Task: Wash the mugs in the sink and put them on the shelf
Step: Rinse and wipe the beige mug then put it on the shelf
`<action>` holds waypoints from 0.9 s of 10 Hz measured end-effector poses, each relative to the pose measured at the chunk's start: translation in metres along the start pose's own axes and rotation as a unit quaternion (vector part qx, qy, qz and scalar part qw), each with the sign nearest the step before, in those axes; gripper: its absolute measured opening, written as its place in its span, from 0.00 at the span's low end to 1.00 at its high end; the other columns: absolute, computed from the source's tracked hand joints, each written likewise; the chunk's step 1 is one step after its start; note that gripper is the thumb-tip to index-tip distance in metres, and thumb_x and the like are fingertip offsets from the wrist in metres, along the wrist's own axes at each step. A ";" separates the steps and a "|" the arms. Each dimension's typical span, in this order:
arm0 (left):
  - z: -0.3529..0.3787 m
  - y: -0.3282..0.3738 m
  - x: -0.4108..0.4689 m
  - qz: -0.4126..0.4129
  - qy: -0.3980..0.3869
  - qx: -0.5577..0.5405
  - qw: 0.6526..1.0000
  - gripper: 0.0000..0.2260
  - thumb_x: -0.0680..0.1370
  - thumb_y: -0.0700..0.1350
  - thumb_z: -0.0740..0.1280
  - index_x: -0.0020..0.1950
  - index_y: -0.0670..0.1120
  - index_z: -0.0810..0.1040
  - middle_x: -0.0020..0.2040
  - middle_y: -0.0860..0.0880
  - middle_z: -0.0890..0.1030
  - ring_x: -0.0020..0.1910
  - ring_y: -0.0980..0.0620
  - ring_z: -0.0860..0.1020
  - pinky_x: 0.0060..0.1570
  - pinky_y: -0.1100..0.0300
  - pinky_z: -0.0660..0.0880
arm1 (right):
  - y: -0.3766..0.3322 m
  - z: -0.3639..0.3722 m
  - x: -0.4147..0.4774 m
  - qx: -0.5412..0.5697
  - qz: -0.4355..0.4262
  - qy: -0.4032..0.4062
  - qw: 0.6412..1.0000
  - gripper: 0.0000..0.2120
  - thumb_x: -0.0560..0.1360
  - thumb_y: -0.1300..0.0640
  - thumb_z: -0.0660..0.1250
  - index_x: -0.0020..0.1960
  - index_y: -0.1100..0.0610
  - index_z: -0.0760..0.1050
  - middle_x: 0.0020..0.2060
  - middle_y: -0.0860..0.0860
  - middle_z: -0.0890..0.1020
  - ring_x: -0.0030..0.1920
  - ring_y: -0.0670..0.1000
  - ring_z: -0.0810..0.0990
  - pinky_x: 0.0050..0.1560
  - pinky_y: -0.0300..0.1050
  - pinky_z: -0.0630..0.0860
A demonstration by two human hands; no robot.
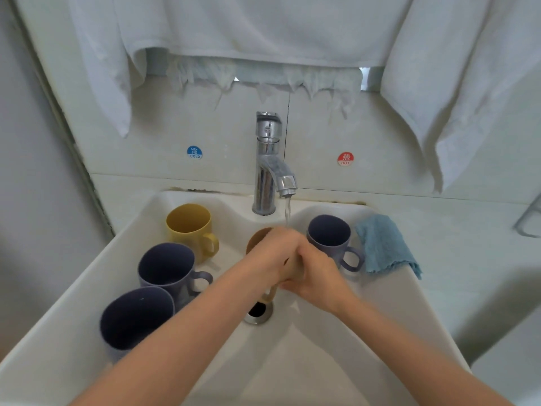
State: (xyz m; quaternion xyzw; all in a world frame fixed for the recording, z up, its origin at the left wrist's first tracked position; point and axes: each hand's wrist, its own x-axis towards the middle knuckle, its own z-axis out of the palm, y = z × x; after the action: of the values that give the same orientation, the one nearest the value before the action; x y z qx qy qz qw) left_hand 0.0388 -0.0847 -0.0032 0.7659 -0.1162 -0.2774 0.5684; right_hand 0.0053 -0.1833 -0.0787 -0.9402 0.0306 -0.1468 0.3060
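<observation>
Over the drain of the white sink (87, 276) both hands hold a tan mug (257, 238) under running water. My left hand (272, 253) covers its body and my right hand (314, 273) grips it from the right; most of the mug is hidden. A yellow mug (190, 227) and two purple mugs (167, 268) (134, 320) stand on the sink's left side. Another purple mug (329, 238) stands on the right, beside my right hand.
A chrome tap (268, 165) at the back runs a thin stream onto my hands. A blue cloth (383, 244) lies over the sink's right rim. White towels (234, 30) hang above. The drain (259, 312) is open below the mug.
</observation>
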 end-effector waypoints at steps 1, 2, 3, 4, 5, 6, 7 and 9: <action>0.002 -0.003 0.005 0.045 0.061 0.073 0.994 0.16 0.77 0.35 0.57 0.61 0.26 0.68 0.44 0.32 0.74 0.56 0.30 0.72 0.43 0.51 0.76 | 0.000 0.006 0.002 -0.012 0.016 -0.010 1.000 0.31 0.67 0.51 0.75 0.65 0.50 0.63 0.51 0.40 0.73 0.55 0.43 0.74 0.53 0.37 0.70; 0.002 -0.009 0.006 0.102 0.041 0.183 0.977 0.07 0.75 0.36 0.60 0.52 0.39 0.74 0.45 0.42 0.75 0.49 0.45 0.76 0.49 0.55 0.72 | 0.002 0.002 0.005 -0.003 0.020 0.010 1.000 0.33 0.67 0.50 0.75 0.66 0.49 0.62 0.48 0.34 0.70 0.55 0.42 0.75 0.53 0.35 0.70; -0.009 -0.019 0.001 0.182 0.010 0.321 0.929 0.05 0.76 0.39 0.61 0.41 0.44 0.69 0.44 0.41 0.79 0.45 0.44 0.76 0.41 0.57 0.68 | -0.003 -0.009 -0.001 0.068 0.010 0.008 0.998 0.32 0.65 0.53 0.75 0.66 0.51 0.65 0.50 0.42 0.74 0.50 0.44 0.75 0.52 0.38 0.72; -0.014 -0.023 -0.001 0.227 0.043 0.370 0.900 0.07 0.77 0.41 0.60 0.39 0.46 0.70 0.39 0.46 0.78 0.40 0.49 0.74 0.39 0.58 0.66 | -0.004 -0.008 -0.001 0.084 0.003 0.003 0.996 0.38 0.61 0.48 0.75 0.67 0.50 0.64 0.57 0.45 0.73 0.55 0.45 0.74 0.56 0.41 0.73; -0.020 -0.029 -0.003 0.247 0.040 0.445 0.860 0.13 0.77 0.39 0.59 0.34 0.50 0.62 0.35 0.51 0.70 0.41 0.46 0.73 0.37 0.58 0.64 | 0.002 -0.005 0.001 0.086 0.000 -0.024 0.996 0.36 0.62 0.50 0.77 0.66 0.50 0.66 0.59 0.43 0.73 0.58 0.43 0.73 0.56 0.46 0.76; -0.037 -0.033 -0.006 0.276 -0.002 0.501 0.820 0.15 0.77 0.40 0.59 0.33 0.52 0.60 0.38 0.50 0.72 0.43 0.45 0.75 0.39 0.54 0.68 | 0.006 -0.009 0.004 0.115 0.001 -0.058 0.992 0.31 0.66 0.58 0.75 0.64 0.47 0.67 0.57 0.41 0.75 0.56 0.40 0.74 0.51 0.39 0.77; -0.056 -0.033 -0.011 0.301 -0.060 0.530 0.790 0.06 0.79 0.41 0.58 0.45 0.50 0.72 0.42 0.52 0.76 0.44 0.49 0.75 0.43 0.56 0.72 | 0.005 -0.012 0.006 0.140 0.010 -0.079 0.987 0.32 0.68 0.59 0.74 0.64 0.41 0.64 0.56 0.36 0.74 0.56 0.34 0.73 0.54 0.34 0.73; -0.065 -0.031 -0.012 0.345 -0.054 0.609 0.712 0.08 0.79 0.40 0.60 0.52 0.53 0.73 0.40 0.56 0.71 0.40 0.55 0.70 0.34 0.70 0.62 | 0.006 -0.011 0.007 0.205 0.013 -0.061 0.977 0.36 0.63 0.61 0.78 0.64 0.43 0.65 0.58 0.43 0.77 0.59 0.44 0.75 0.60 0.46 0.75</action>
State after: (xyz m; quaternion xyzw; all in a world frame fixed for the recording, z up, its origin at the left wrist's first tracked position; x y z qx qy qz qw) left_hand 0.0613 -0.0165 -0.0154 0.8367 -0.5462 0.0282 0.0276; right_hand 0.0091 -0.1956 -0.0723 -0.8642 -0.0063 -0.0879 0.4953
